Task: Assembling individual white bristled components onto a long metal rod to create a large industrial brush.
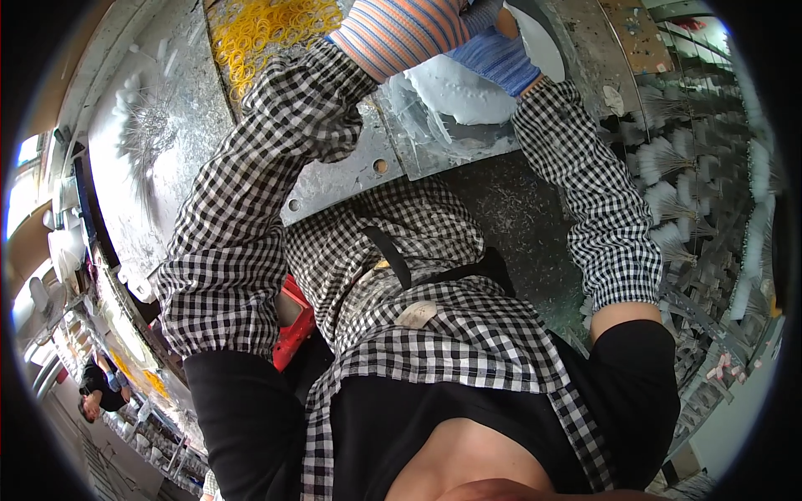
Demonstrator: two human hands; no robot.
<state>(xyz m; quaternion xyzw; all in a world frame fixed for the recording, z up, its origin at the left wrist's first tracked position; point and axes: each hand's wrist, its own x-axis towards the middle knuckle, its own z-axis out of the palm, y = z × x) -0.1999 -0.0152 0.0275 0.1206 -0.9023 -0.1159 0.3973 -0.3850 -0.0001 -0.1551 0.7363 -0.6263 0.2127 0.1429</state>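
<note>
My left hand [405,35], in an orange and blue striped knitted glove, reaches to the top edge of the picture. Its fingers look curled, and the edge cuts part of them off. Close against it is my right hand [499,63] in a blue knitted glove, its fingers closed and partly covered by the left hand. What either hand grips is hidden. A small brown patch [506,23] shows between the gloves, too little of it to name. Below and behind the hands, thick white paste [459,93] lies smeared over a board [455,150] on the bench.
A heap of yellow rubber bands [263,33] lies at the far left of the metal bench [334,179]. Nearer the left side is a white tuft with fine dark strands [144,134]. Racks of whitish tufts [672,171] line the right. Another person [102,386] is at lower left.
</note>
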